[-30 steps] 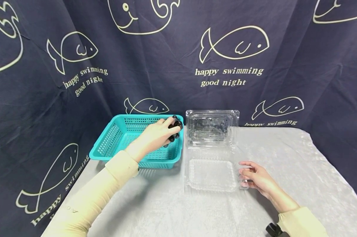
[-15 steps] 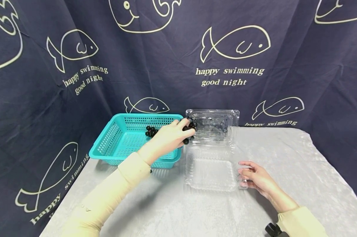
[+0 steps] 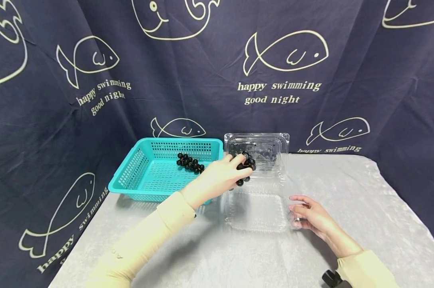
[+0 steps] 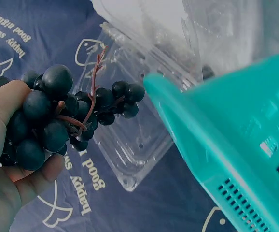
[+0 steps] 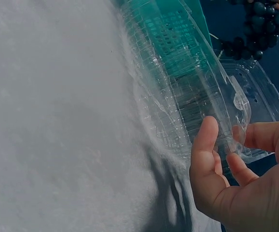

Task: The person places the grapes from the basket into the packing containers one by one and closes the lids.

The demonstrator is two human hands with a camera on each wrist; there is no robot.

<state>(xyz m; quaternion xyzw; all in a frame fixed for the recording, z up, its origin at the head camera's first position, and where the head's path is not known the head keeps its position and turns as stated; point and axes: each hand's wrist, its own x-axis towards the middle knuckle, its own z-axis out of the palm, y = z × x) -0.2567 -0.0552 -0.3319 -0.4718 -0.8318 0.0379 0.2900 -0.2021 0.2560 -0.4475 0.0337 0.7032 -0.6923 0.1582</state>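
My left hand (image 3: 225, 172) grips a bunch of dark grapes (image 4: 52, 116), its reddish stem sticking up in the left wrist view. The bunch hangs above the hinge side of a clear plastic clamshell box (image 3: 258, 212), whose lid (image 3: 256, 144) stands open at the back. At the box's right edge, my right hand (image 3: 312, 218) holds the rim with thumb and fingers, as the right wrist view shows (image 5: 245, 174). Another bunch of dark grapes (image 3: 190, 163) lies in the turquoise basket (image 3: 130, 191), left of the box.
A pale grey cloth (image 3: 332, 180) covers the table. Behind it hangs a dark blue curtain (image 3: 210, 92) with fish drawings. The basket's right rim stands close beside the clear box, below my left forearm.
My left hand has carried its grapes rightward out of the basket to above the box, uncovering the other bunch. The right hand has stayed at the box's edge.
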